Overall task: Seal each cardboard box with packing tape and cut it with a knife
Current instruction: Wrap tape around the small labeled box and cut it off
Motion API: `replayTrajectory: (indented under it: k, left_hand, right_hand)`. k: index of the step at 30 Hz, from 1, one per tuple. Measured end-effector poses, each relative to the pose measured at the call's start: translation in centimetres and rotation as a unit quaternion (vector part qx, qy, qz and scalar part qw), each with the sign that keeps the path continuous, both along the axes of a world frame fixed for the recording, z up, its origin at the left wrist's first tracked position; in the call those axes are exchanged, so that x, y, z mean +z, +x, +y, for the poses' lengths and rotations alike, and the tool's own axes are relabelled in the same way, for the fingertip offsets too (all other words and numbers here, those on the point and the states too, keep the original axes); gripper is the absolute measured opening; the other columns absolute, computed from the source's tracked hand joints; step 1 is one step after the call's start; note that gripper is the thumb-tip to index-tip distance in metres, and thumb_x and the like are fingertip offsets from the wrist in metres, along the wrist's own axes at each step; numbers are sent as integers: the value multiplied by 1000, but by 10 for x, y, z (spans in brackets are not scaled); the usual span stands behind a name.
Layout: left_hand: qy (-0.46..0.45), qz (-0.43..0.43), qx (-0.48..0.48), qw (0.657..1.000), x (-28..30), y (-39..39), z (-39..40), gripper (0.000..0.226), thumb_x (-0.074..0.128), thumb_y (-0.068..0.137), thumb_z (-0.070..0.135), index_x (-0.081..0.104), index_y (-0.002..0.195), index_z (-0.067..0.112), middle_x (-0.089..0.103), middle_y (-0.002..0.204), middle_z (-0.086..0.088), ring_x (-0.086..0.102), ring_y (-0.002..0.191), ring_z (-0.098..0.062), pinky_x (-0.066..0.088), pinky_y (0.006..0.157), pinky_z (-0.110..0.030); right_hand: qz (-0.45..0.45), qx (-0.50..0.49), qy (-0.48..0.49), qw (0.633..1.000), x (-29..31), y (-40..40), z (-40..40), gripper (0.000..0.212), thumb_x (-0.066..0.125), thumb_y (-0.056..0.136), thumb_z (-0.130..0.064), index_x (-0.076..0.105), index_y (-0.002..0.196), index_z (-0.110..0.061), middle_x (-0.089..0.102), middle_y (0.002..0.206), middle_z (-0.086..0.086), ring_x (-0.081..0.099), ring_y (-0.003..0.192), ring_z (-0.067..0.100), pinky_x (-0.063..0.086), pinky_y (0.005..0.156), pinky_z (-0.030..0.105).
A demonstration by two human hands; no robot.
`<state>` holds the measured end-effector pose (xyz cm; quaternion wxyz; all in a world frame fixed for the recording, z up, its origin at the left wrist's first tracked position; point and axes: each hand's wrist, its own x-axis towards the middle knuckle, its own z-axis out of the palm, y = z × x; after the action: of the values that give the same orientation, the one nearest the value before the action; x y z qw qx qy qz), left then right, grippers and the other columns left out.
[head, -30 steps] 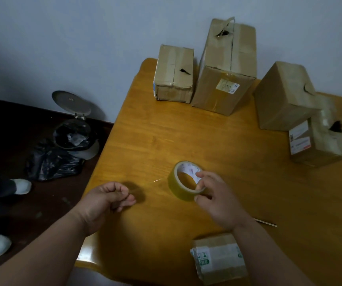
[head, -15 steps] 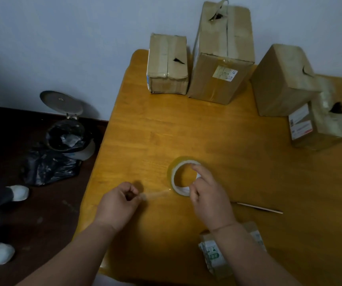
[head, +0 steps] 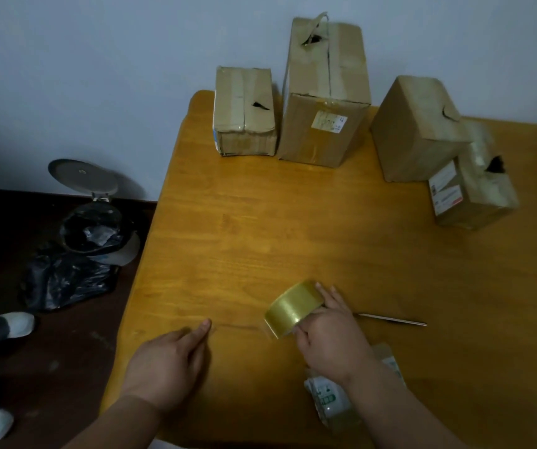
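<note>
— Fingers of right hand (head: pixel 332 343): curled round tape roll (head: pixel 294 307), roll tipped on edge, just off table (head: pixel 325 222). Left hand (head: pixel 169 354): fingers straight, together, tips pressed to tabletop; a thin tape strand between tips and roll, hard to tell.

— Beyond?

— Knife (head: pixel 390 319) just right of holding fingers, untouched. Small labelled box (head: pixel 328 396) under right wrist. Farther off, four cardboard boxes (head: pixel 323 92), torn holes showing. Probably none resealed yet; taping and cutting all ahead.
</note>
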<state>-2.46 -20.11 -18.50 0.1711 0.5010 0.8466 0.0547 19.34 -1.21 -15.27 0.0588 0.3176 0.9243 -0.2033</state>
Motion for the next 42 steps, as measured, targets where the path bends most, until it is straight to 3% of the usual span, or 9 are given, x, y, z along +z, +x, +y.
replayTrajectory:
  k: [3,7,9,11,14,19,23,32,42]
  left_hand:
    - [48,-107,189,975,3,9,9,44,50,96,46,45,140,46,66,122,8,63,97,-15,44,71,-26]
    - [20,-131,242,961,7,26,15,13,55,94,44,52,102,33,63,71,8,55,58,-10,42,51,-29]
    - [14,-123,200,972,9,45,16,15,54,94,45,55,92,30,64,76,5,59,66,-16,48,59,-32]
    - [20,-128,155,979,9,69,18,20,53,94,47,61,93,28,69,90,0,64,82,-24,50,69,-33]
    - [79,-149,88,982,14,106,24,29,56,91,50,65,107,28,68,102,2,64,96,-22,49,77,-30]
    - [137,-140,-95,976,33,155,40,57,46,89,64,47,139,36,55,124,3,55,110,-16,50,90,-30]
    - [126,-58,-159,977,37,183,54,63,53,83,64,42,141,43,52,129,-1,57,104,-21,53,81,-34]
    - [-10,-129,-39,991,31,199,83,66,56,80,63,34,139,43,32,140,16,33,124,-11,33,105,-30]
    - [-192,-219,-24,956,29,178,116,88,71,72,63,34,148,37,25,151,-3,27,137,-30,31,113,-39]
  right_hand:
    - [2,2,-11,1000,9,11,-2,29,44,95,-34,73,100,-29,69,117,-6,24,147,20,-7,121,43]
    - [71,-90,-32,993,21,34,6,25,53,94,-23,71,78,-16,73,100,-4,56,118,12,7,121,43]
    - [117,-170,-11,979,25,51,14,24,57,93,-16,67,72,-12,67,80,-1,60,86,16,35,103,41]
    - [151,-232,9,961,27,69,20,21,61,92,-14,63,71,-12,56,73,-2,52,74,18,40,73,31]
    - [128,-251,2,960,20,94,21,12,61,94,-23,68,91,-13,53,92,-5,49,91,11,35,76,24]
    - [79,-216,-104,968,1,120,12,38,51,97,-38,56,132,-22,47,130,-7,42,122,13,39,104,32]
    - [57,-196,-131,970,-3,126,12,46,49,97,-41,46,140,-24,44,137,-5,43,124,14,38,105,30]
    - [49,-185,-155,969,-9,130,13,42,51,97,-39,48,135,-21,47,132,0,52,115,20,45,96,32]
    - [31,-232,-188,954,-4,126,11,37,50,98,-41,47,130,-24,43,127,-2,54,104,19,44,82,29]
